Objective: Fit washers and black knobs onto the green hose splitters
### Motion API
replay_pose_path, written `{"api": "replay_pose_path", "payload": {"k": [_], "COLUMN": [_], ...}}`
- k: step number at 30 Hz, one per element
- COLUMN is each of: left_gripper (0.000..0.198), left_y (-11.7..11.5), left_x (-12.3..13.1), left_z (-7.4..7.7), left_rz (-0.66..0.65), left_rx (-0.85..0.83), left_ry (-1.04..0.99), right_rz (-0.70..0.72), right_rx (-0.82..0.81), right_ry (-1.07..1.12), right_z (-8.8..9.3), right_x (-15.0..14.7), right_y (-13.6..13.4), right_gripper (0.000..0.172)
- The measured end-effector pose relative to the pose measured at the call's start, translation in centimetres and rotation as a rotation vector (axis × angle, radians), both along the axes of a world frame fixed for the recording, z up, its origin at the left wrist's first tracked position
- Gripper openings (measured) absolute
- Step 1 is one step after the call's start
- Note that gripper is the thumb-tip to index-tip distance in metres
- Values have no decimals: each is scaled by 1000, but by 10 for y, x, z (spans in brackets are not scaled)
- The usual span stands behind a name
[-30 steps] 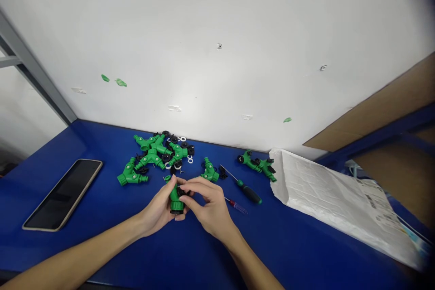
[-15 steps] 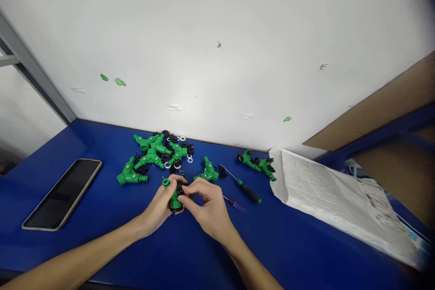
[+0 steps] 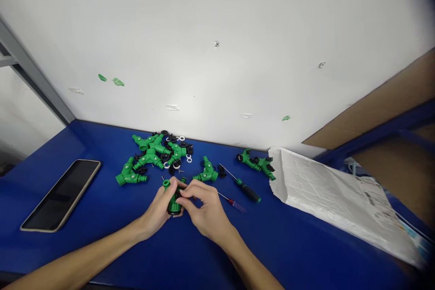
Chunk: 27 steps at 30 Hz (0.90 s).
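My left hand (image 3: 157,212) is closed around a green Y-shaped hose connector (image 3: 173,206), held just above the blue table with its wide black-rimmed end toward me. My right hand (image 3: 208,210) pinches a small black part (image 3: 178,194) against the connector's right side; fingers mostly cover that part. Just beyond my hands lie a single green connector (image 3: 206,172) and a pile of similar green connectors (image 3: 149,157), mixed with black fittings and white rings (image 3: 189,159). A few small screws (image 3: 181,171) lie close to my fingertips.
Right of my hands are a green-and-black screwdriver (image 3: 249,191) and a purple-handled screwdriver (image 3: 238,206). Two connectors with black levers (image 3: 254,161) touch a white padded envelope (image 3: 326,195). A phone (image 3: 63,195) lies at left. A white wall (image 3: 204,72) rises behind the table.
The right fingertips have shifted slightly on the black part, and the connector has tilted a little. The whole view has moved slightly; things on the table stay put.
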State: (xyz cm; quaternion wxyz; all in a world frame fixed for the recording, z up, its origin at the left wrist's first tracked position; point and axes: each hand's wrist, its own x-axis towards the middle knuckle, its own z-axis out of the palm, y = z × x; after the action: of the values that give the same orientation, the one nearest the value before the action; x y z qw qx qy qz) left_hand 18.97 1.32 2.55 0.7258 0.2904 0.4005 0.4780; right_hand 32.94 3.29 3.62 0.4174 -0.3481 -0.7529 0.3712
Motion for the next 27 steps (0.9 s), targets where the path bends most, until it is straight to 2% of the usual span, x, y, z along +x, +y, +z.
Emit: {"api": "replay_pose_path", "payload": {"k": [6,9,13,16,19,20,22,24,27], "left_gripper": [44,40,28,20,14,15,15,14,15], "left_y": [-2,-1,0,3,10,13,20,25,28], "left_x": [-1,-6,-10,-11,-15,-17,-23,-29,-33], "left_z": [0,-1,-4,-3,1,4,9,14,19], "left_rz": [22,-45,-119,-68,15,48,142,219,264], "left_rx": [-48,1,86,104,150,160,188,176,161], "left_ry": [-28,-8,-9,-45,-103,-119,-146,-152,-162], "right_rz": [49,47,-18,-1,-99,-166,-238,-189,-104], "right_rx": [60,69,180,168,126,128,152,176,193], "right_ry": [-70,-41,-13,-24,4,-40,-304,-644,-818], "right_z": [-1,-3,1,11,19,20,19,15,7], "right_x": [-2,-5,-7,0,12,14,14,6,-11], "right_y": [0,-2,-6,-3,10,17,32,47,63], "right_gripper": [20,19,22,7,11,13,16,16,14]}}
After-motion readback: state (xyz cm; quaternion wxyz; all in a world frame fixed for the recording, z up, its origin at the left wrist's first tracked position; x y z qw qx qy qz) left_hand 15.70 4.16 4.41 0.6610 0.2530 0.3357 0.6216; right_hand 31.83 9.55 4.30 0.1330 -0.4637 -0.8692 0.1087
